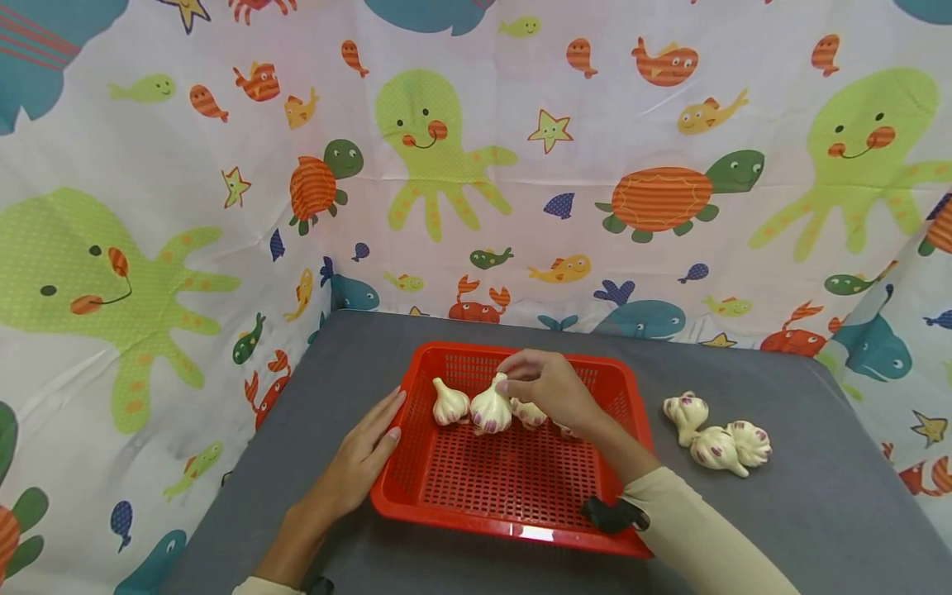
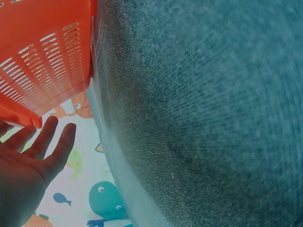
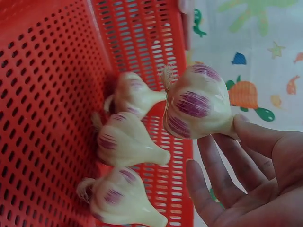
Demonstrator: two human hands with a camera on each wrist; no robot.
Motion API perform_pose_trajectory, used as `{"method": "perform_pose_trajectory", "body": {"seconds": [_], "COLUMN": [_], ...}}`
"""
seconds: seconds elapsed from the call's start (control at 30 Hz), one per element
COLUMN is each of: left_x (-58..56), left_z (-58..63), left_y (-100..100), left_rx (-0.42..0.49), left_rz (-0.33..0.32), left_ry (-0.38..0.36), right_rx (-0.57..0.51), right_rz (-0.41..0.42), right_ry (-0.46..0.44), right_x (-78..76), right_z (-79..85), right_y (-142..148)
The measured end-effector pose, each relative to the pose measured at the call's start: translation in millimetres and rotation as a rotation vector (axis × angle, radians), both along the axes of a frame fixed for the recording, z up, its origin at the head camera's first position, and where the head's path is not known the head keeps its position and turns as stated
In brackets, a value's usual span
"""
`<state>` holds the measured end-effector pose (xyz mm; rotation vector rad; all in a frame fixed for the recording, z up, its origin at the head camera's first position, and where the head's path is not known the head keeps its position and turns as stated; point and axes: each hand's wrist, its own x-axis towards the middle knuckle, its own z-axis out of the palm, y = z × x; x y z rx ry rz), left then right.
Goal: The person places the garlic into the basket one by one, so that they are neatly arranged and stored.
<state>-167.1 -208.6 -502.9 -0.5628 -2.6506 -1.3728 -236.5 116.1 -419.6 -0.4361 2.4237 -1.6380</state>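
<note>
My right hand pinches a white garlic bulb by its stem, above the red plastic basket. In the right wrist view, the held garlic bulb hangs from the thumb and fingers, its purple-streaked side facing the camera. Three other garlic bulbs lie in a row inside the basket: one at the far end, a middle one and a near one. With fingers extended, my left hand rests against the basket's left rim; the left wrist view shows its fingers loosely spread there.
Three more garlic bulbs lie clustered on the grey tabletop, right of the basket. A curtain printed with sea animals surrounds the table at the back and sides. A black strap piece sits at the right wrist, over the basket's front.
</note>
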Motion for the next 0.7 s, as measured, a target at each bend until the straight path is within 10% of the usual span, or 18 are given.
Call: {"method": "perform_pose_trajectory", "body": {"seconds": [0.7], "left_x": [-0.6], "left_z": [-2.8], "left_y": [-1.1], "left_rx": [0.021], "left_rz": [-0.004], "left_ry": [-0.009], "right_rx": [0.071], "right_rz": [0.186], "right_ry": [0.001], "right_x": [-14.7], "right_z": [-27.4], "right_y": [-39.2]}}
